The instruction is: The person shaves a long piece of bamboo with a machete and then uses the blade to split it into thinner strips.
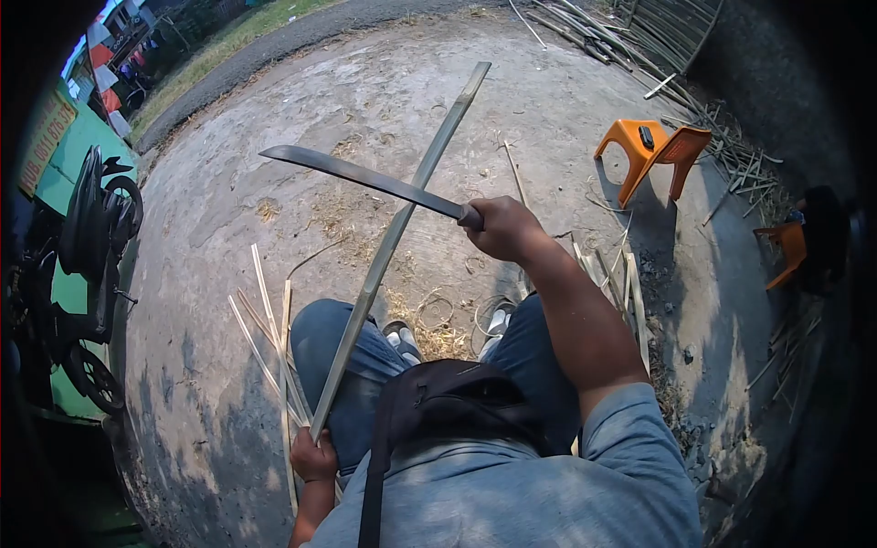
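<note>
My right hand (501, 228) is closed round the handle of a machete (365, 180), whose long dark blade points to the left. The blade overlaps a long split bamboo strip (395, 233) in this view. Down by my left thigh, my left hand (313, 456) grips the lower end of that strip, which slants up and away past my knee. Several thin pale bamboo slats (274, 345) lie beside my left leg, close to the left hand. More slats (637, 306) stand at my right side, partly behind my forearm.
Ahead on the right stands an orange plastic chair (632, 151) with a small black object on it. Bamboo pieces (594, 32) are piled at the back right. A parked motorcycle (87, 256) is at the left. Shavings (429, 333) litter the concrete ground between my feet.
</note>
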The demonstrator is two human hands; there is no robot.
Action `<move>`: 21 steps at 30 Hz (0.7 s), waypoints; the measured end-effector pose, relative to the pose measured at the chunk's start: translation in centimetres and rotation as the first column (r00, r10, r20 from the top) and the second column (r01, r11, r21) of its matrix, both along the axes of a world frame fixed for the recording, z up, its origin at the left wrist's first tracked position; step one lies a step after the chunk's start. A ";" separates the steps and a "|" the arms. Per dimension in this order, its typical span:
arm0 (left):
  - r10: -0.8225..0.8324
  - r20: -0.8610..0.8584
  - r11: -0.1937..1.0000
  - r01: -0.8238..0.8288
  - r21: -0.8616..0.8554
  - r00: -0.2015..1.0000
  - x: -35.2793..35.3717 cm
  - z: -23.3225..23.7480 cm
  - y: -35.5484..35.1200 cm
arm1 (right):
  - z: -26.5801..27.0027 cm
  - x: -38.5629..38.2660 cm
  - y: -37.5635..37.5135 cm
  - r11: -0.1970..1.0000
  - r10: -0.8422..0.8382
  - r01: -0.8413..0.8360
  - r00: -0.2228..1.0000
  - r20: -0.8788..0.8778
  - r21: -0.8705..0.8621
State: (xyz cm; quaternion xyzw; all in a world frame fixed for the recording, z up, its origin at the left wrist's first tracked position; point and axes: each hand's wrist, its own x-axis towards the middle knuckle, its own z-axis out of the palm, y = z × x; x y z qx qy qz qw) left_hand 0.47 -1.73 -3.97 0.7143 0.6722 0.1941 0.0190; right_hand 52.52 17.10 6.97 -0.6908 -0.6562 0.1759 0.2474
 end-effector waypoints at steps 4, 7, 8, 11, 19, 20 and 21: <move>0.005 -0.020 1.000 -0.005 0.000 1.000 0.4 1.0 -0.1 | 0.4 -4.0 -0.8 0.954 0.289 -0.300 0.909 0.300 -0.009; 0.014 -0.033 1.000 -0.015 -0.028 0.999 0.1 1.0 -0.1 | 0.6 -4.7 -0.7 0.946 0.296 -0.324 0.886 0.356 0.019; 0.018 -0.027 0.999 -0.019 -0.043 0.999 -0.1 0.9 -0.2 | 0.1 -3.9 -0.2 0.956 0.255 -0.287 0.910 0.327 0.054; 0.022 -0.004 0.998 -0.022 -0.061 1.000 0.1 0.7 -0.1 | -0.8 -0.7 1.2 0.986 0.006 -0.028 0.991 0.134 0.166; 0.013 -0.027 0.999 -0.014 -0.035 1.000 0.4 1.2 0.1 | -0.4 0.8 0.5 0.993 -0.107 0.110 0.991 -0.081 0.041; 0.012 -0.025 0.999 -0.013 -0.030 1.000 0.4 1.1 0.0 | -0.7 0.0 0.3 0.997 -0.023 0.027 0.998 -0.058 0.077; 0.011 -0.023 1.000 -0.011 -0.024 1.000 0.4 1.0 0.0 | -1.2 -0.9 0.2 0.998 0.047 -0.046 0.998 -0.030 0.052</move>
